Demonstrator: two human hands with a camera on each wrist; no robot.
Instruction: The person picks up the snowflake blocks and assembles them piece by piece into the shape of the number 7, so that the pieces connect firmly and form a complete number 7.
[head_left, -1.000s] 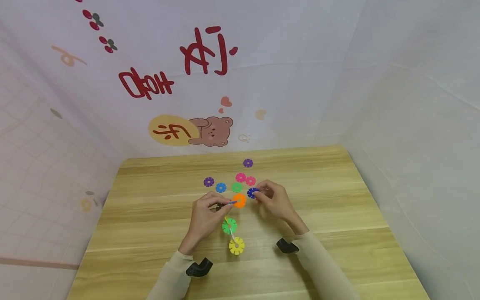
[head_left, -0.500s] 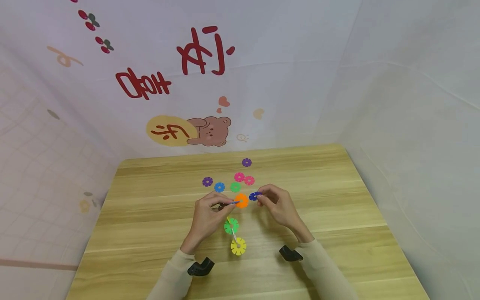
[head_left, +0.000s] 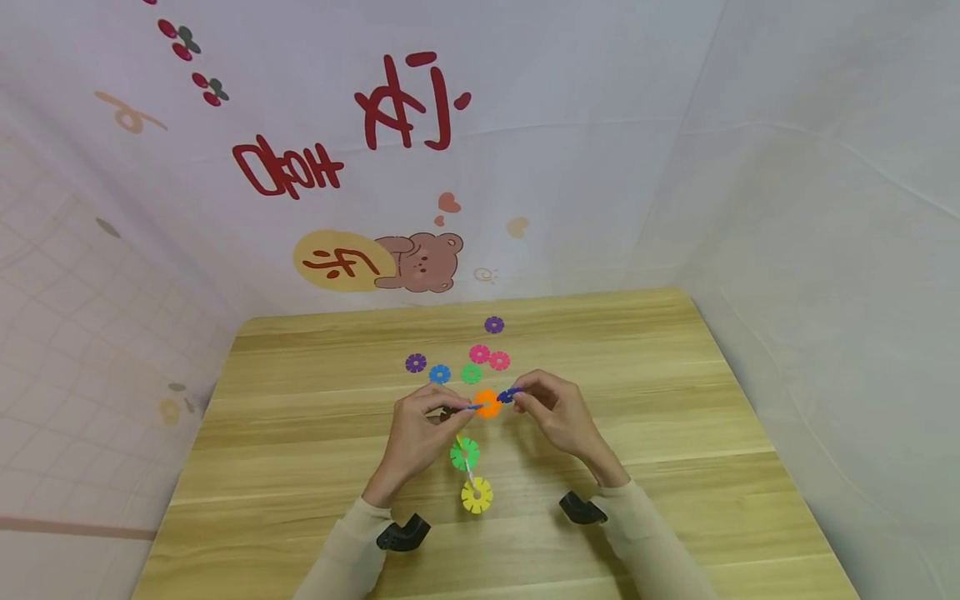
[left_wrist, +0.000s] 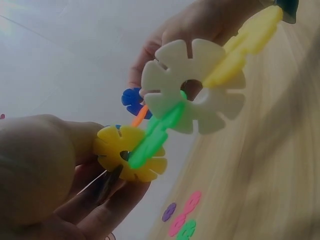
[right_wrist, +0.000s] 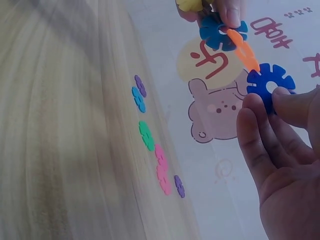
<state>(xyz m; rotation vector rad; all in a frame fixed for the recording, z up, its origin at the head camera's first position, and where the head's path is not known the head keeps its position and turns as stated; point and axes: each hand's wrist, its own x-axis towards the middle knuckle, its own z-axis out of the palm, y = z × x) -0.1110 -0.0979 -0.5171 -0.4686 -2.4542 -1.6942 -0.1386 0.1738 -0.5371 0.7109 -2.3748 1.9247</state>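
- A white cloth backdrop (head_left: 585, 125), bearing red characters and a bear print (head_left: 433, 262), fills the upper frame of the head view.
- The wood-grain table (head_left: 637, 350) spans the lower frame.
- The left hand (head_left: 423, 425), just left of the lower centre, pinches a blue slotted disc (right_wrist: 212, 35) of a linked chain.
- The right hand (head_left: 558, 408), right of centre, pinches a dark blue slotted disc (right_wrist: 257, 82) between thumb and fingers.
- The linked chain (left_wrist: 155, 135) climbs from a yellow disc (head_left: 468, 495) at lower centre through white and green discs to an orange disc (head_left: 487, 405) between the hands.
- The dark blue disc's edge meets the orange one; whether they are slotted together cannot be told.
- Loose discs lie above the hands: two purple, two pink (head_left: 475, 356), one light blue, one green.
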